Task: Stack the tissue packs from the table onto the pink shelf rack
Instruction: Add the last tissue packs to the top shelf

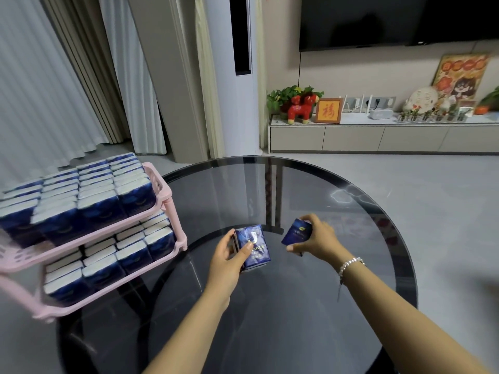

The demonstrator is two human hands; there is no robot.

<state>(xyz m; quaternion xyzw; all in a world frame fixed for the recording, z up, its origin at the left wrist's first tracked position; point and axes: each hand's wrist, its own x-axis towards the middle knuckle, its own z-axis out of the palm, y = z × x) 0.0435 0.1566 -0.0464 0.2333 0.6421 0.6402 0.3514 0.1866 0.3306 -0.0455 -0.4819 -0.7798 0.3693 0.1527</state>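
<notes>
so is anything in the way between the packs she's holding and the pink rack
Nothing visible. Left hand and right hand each grip a tissue pack; only bare glass table lies toward the pink rack.

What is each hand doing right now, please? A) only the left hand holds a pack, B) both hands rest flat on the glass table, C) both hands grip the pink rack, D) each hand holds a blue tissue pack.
D: the left hand grips one blue tissue pack and the right hand grips another pack, both over the glass table.
</notes>
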